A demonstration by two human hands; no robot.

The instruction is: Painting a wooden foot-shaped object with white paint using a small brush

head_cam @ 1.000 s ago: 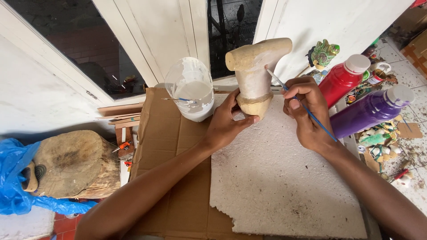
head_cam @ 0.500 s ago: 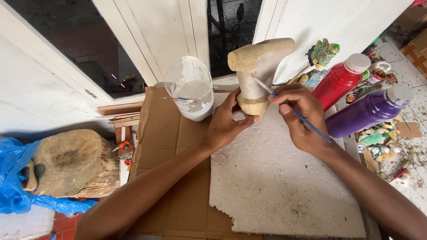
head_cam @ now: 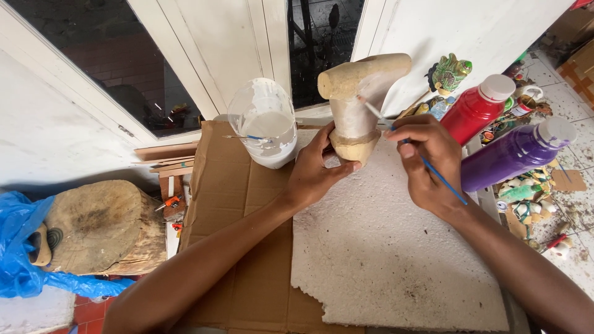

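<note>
A tan wooden carving [head_cam: 361, 93] with a wide top stands upright on a white foam sheet [head_cam: 383, 260]; its middle band is coated white. My left hand [head_cam: 318, 170] grips its base from the left. My right hand [head_cam: 427, 158] pinches a thin blue-handled paintbrush [head_cam: 408, 143], and the brush tip touches the carving's upper middle. A cut plastic bottle [head_cam: 266, 124] holding white paint, with another brush resting in it, stands just left of the carving.
Brown cardboard [head_cam: 229, 204] lies under the foam. A red paint bottle [head_cam: 476, 108] and a purple one [head_cam: 516, 151] lie at right, near a green figurine [head_cam: 450, 73] and small clutter. A log stump [head_cam: 102, 226] and blue plastic [head_cam: 18, 247] sit at left.
My right hand has moved the brush left and up, from beside the carving onto its white middle band. My left hand has kept its hold on the base.
</note>
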